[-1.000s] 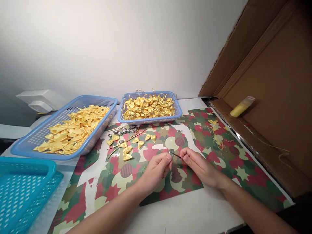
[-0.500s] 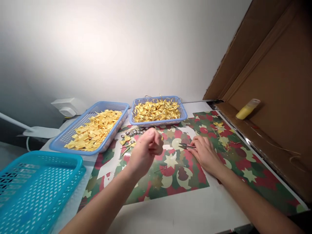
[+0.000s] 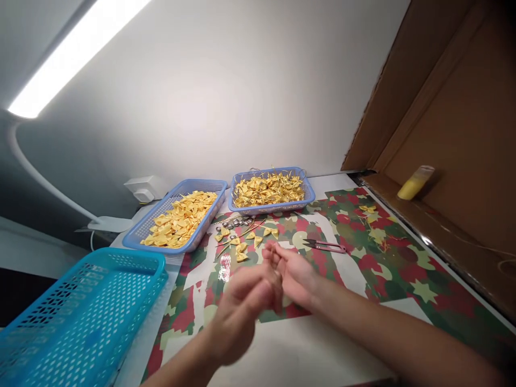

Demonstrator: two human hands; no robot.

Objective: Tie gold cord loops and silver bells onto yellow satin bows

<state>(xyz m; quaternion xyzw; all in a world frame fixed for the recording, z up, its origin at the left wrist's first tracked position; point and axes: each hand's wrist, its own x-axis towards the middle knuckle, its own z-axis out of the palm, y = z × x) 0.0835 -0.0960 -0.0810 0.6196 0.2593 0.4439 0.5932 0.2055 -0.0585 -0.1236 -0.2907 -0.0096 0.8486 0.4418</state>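
My left hand (image 3: pixel 244 306) is smeared by motion in front of me, its fingers seemingly curled, and it touches my right hand (image 3: pixel 293 271). The right hand's fingers stretch out toward the upper left, and I see nothing in them. Small thread snips (image 3: pixel 324 246) lie on the patterned sheet (image 3: pixel 387 269) just beyond the right hand, apart from it. A few loose yellow ribbon bows (image 3: pixel 246 239) and several small metal pieces (image 3: pixel 236 222) lie beyond the hands.
Two pale blue baskets stand at the back: one (image 3: pixel 139 236) with plain yellow bows, one (image 3: pixel 308 196) with bows on gold loops. A teal basket (image 3: pixel 80 312) sits near left. Cardboard (image 3: pixel 451 107) walls the right side, with a yellow bottle (image 3: pixel 415 183) on it. A lamp (image 3: pixel 72 54) glows above left.
The right hand has let go of the snips, which now lie on the sheet. Both hands have drawn back toward me and met. The view has tilted up.
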